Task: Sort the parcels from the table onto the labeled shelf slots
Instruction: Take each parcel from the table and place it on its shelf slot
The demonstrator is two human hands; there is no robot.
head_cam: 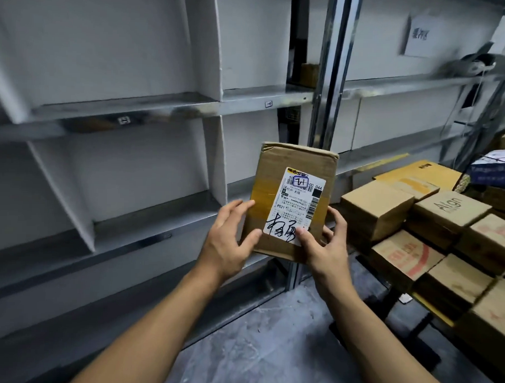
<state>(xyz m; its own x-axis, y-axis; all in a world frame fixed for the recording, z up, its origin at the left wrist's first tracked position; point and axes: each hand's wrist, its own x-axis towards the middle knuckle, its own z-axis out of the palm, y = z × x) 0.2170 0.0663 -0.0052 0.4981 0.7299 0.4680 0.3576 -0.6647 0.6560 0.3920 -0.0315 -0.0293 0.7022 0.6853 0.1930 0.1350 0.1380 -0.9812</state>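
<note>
Shelving [151,107] fills the left, its divided slots open-fronted, with a strip of floor [268,349] between it and the heaped parcels [433,223] at the right. One parcel [267,197] is held upright above that gap, label toward the camera. The left hand [226,242] grips its lower left edge, thumb on the front. The right hand [323,251] clasps the lower right corner. Both arms reach forward.

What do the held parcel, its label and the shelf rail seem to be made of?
The parcel looks like brown cardboard, matte, creased at its top edge, with glossy yellowish tape across it. The label seems a white paper sticker, printed and inked. The shelf rail looks like bare metal, grey with bright reflections.
</note>
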